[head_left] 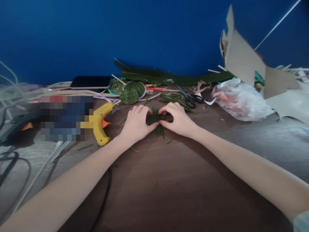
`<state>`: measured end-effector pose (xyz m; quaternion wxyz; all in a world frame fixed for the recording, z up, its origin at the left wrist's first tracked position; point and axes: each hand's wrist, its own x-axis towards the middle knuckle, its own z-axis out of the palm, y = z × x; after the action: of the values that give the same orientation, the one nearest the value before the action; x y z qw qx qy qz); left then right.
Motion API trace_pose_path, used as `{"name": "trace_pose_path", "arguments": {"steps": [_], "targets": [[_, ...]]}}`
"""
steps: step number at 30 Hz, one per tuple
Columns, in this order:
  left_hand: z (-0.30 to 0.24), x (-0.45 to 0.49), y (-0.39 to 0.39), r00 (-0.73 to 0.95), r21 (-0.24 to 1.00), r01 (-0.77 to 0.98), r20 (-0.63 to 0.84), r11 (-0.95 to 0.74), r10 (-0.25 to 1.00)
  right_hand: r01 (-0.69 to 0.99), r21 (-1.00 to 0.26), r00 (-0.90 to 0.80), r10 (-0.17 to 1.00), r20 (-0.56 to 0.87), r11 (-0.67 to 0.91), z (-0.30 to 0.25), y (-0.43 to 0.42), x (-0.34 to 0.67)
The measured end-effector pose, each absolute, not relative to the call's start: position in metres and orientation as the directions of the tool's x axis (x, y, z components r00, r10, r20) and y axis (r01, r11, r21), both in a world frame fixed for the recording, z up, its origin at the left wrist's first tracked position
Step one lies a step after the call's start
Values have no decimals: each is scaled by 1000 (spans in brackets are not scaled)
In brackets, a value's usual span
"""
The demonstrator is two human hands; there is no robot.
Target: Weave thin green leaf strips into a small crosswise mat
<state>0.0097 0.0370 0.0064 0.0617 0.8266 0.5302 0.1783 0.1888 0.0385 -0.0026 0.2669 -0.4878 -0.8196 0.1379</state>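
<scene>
Between my hands, low over the brown table, is a small bundle of green leaf strips (158, 130), seemingly interlaced, its strip ends pointing toward me. My left hand (137, 122) curls around its left side, thumb and fingertips closed on the strips. On the right side my right hand (180, 120) pinches it the same way, both thumbs nearly meeting. The fingers hide part of the bundle. Just beyond lie loose cut green strips (175, 100) and black-handled scissors (190, 101). Round woven green discs (130, 92) rest behind my left hand.
A yellow glue gun (98, 124) and a black one (19, 129) lie at left, with cables trailing nearby. A dark phone or tablet (90, 82) sits behind. Long green leaves (169, 77) line the blue wall. A plastic bag (241, 100) and cut cardboard (246, 58) stand right.
</scene>
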Motion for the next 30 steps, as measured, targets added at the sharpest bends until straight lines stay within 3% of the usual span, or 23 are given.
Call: {"name": "trace_pose_path", "arguments": {"steps": [18,25,30], "targets": [[5,9,37,398,276,846,242,-456,885,716,-490,-399,867,297,497,-2,38,190],[4,6,37,415,264,838,258,-477,872,627,-619,-309,880,360,473,-4,41,192],[6,5,37,432,319,805,262,-500,863,623,-624,-273,879,390,471,-4,42,194]]}}
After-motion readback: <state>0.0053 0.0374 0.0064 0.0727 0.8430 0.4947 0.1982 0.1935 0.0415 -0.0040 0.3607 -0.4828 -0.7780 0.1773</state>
